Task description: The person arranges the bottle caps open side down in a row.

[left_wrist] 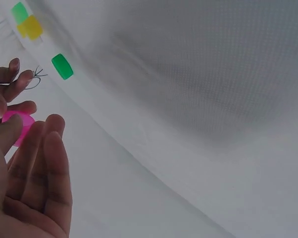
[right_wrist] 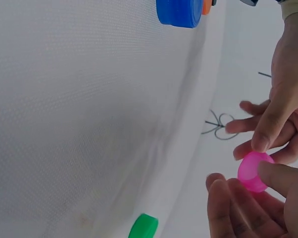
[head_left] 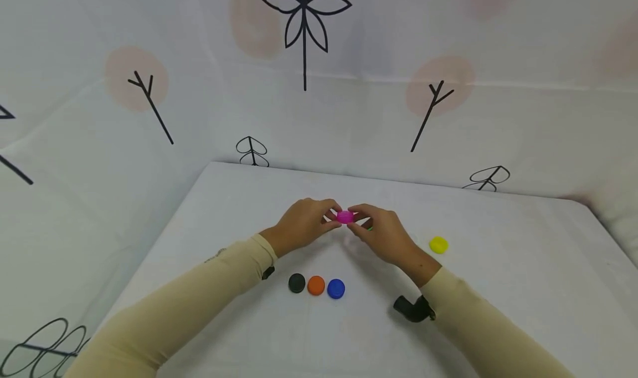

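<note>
A pink bottle cap (head_left: pixel 345 217) is held up over the table between both hands. My left hand (head_left: pixel 304 223) pinches its left side, and my right hand (head_left: pixel 382 233) grips it from the right. Seen from the left wrist, the left thumb lies against the pink cap (left_wrist: pixel 25 126), with the other fingers extended beside it. In the right wrist view the right thumb presses on the face of the pink cap (right_wrist: pixel 252 171). Beyond the right hand lies a green cap (left_wrist: pixel 62 66), mostly hidden by that hand in the head view.
Nearer the front, a black cap (head_left: pixel 296 283), an orange cap (head_left: pixel 316 285) and a blue cap (head_left: pixel 336 288) form a row. To the right lies a yellow cap (head_left: pixel 438 244). A light green piece (left_wrist: pixel 19 12) shows beside it. Patterned cloth walls (head_left: pixel 349 118) border the white table (head_left: pixel 224 201).
</note>
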`<action>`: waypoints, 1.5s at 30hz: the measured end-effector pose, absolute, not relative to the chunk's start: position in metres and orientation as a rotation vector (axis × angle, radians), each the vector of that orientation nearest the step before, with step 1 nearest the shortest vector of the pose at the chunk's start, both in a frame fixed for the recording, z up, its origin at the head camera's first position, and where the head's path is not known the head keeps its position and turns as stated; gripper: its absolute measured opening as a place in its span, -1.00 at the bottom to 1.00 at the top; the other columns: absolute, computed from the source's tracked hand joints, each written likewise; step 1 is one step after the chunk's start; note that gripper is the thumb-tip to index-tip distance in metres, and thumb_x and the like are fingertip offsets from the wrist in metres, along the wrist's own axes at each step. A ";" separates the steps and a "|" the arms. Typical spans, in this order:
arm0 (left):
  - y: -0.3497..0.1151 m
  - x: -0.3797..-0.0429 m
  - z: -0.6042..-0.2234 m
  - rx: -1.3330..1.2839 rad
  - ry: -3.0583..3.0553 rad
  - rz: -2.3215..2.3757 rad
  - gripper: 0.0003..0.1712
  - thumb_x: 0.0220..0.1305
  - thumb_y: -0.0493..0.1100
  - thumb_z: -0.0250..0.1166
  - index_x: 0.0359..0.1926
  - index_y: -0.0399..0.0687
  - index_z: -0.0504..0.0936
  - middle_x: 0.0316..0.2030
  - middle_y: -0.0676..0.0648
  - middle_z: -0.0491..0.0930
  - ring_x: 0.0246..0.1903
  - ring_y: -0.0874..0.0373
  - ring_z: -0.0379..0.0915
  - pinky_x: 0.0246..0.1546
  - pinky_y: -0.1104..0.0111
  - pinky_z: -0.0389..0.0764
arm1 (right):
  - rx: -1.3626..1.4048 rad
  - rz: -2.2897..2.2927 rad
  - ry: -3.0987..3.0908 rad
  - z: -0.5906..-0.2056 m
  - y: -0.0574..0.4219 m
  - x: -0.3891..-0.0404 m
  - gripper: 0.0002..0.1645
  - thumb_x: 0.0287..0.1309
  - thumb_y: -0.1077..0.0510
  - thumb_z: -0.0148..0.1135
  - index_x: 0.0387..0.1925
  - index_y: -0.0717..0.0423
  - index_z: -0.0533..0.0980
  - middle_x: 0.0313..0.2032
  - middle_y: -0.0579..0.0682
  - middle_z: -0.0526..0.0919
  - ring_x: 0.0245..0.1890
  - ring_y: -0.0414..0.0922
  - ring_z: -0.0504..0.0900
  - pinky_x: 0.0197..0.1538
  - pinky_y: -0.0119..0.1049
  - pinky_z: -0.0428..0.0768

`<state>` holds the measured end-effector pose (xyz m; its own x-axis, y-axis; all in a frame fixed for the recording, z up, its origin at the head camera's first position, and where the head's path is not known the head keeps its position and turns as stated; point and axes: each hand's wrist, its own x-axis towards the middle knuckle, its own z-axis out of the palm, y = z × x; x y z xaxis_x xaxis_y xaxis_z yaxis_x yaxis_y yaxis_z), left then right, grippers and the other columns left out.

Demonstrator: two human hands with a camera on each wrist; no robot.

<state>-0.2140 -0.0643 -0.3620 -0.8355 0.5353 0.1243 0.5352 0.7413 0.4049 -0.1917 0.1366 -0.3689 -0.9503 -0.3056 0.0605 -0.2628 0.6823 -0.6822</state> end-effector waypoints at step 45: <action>-0.065 -0.207 -0.359 0.849 2.816 0.838 -0.48 0.38 0.02 0.29 0.31 0.10 0.50 -0.11 0.01 0.78 -0.30 0.27 0.71 -0.33 0.55 0.59 | -0.589 -1.208 2.871 -0.367 0.144 -0.185 -0.50 0.25 0.10 0.37 0.21 0.10 0.56 -0.15 0.05 0.77 -0.22 -0.07 0.72 -0.13 -0.19 0.73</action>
<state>-0.2067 -0.0650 -0.3594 -0.8426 0.5334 0.0747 0.4875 0.6963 0.5268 -0.1848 0.1439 -0.3670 -0.9305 -0.3257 0.1676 -0.3476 0.6407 -0.6846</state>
